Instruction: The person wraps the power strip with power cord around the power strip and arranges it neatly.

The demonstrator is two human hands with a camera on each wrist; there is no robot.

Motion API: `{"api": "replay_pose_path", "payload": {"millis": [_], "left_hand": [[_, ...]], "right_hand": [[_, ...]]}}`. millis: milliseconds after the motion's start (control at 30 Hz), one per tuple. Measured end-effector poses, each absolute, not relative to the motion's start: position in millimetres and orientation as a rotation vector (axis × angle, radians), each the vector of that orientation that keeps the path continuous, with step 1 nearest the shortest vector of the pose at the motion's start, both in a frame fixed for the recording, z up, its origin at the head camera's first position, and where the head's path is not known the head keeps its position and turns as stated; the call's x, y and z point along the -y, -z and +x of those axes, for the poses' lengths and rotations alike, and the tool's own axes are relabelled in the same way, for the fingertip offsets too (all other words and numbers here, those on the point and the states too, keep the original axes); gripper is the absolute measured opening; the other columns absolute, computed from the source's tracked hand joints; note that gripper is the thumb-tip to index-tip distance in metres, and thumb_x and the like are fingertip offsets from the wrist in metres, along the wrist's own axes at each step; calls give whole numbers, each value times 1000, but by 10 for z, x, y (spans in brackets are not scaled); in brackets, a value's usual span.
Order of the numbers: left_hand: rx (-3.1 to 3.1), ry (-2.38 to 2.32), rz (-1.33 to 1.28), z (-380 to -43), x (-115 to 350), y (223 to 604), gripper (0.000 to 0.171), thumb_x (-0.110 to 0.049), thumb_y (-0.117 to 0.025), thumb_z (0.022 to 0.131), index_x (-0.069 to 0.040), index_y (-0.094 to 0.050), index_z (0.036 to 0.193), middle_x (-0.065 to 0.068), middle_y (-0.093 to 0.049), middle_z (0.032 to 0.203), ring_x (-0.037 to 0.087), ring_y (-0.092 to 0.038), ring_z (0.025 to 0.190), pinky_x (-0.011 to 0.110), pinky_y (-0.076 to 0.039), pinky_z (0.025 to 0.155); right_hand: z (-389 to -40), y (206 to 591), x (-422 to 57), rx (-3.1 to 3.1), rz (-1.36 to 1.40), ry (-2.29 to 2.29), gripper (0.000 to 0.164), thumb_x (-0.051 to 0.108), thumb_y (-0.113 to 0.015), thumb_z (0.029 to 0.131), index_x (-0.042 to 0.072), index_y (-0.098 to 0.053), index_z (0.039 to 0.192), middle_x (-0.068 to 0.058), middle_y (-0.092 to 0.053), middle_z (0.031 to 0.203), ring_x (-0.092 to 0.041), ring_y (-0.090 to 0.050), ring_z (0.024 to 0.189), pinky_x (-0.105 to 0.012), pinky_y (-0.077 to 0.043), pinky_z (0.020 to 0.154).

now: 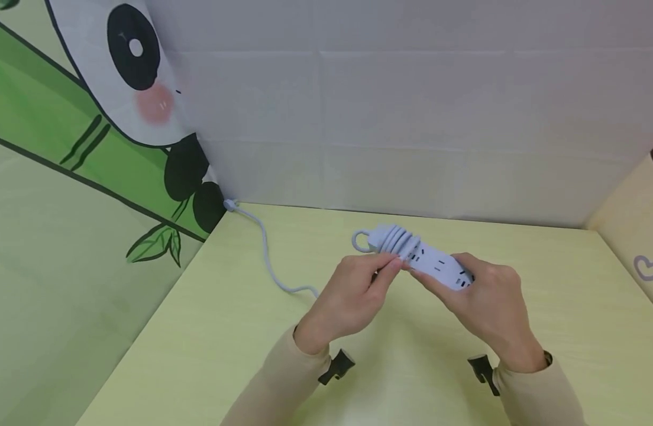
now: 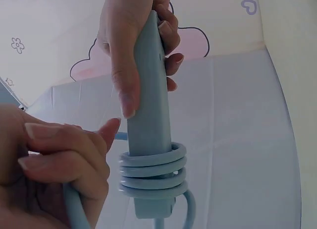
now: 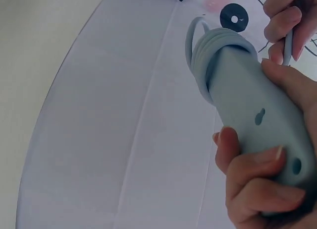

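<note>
A white power strip (image 1: 442,267) is held up over the table, with several turns of its own cord (image 1: 398,239) wound round one end. My right hand (image 1: 488,296) grips the other end, thumb along one side and fingers curled beneath, as the right wrist view shows on the strip's underside (image 3: 247,105). Close beside the coils, my left hand (image 1: 353,293) pinches the cord, which runs out through its curled fingers in the left wrist view (image 2: 74,206). A small loop (image 1: 360,241) of cord sticks out past the wound end.
The loose length of cord (image 1: 268,254) trails over the pale yellow table (image 1: 199,355) to its plug (image 1: 230,205) at the far left corner. A grey-white wall sheet (image 1: 390,118) stands behind the table, with a panda-patterned one (image 1: 39,207) on the left.
</note>
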State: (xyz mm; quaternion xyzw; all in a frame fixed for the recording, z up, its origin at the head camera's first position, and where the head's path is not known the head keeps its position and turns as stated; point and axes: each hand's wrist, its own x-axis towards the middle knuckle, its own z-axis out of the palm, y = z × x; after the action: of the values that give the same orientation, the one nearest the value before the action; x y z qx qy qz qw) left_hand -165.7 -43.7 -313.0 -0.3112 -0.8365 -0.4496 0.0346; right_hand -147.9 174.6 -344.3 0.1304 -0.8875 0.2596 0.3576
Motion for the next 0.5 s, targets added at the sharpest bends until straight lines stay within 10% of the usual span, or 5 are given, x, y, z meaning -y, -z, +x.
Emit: {"api": "replay_pose_path", "payload": {"millis": [167,500], "left_hand": [[2573,1619,-1108,-1669,471,3104,32,-20,-47,109,-7,-61,83,0,-45,63,7,-40,47,20,-37,54],[2452,2033,-1586,-1813,558,3122,26,-11,-39,110,2,-61,113,11,-52,70,17,-52,58,24,-47,62]], "right_hand": [[-1461,3415,-1730,2261,284,-764,43,36,-96,63,3,-76,83,-1,-67,61,-2,-48,47,-16,-33,44],[-1358,3282,-1692,2230,148,-1031,31,19,-95,66,3,-78,87,-10,-72,69,5,-52,51,-17,-38,45]]}}
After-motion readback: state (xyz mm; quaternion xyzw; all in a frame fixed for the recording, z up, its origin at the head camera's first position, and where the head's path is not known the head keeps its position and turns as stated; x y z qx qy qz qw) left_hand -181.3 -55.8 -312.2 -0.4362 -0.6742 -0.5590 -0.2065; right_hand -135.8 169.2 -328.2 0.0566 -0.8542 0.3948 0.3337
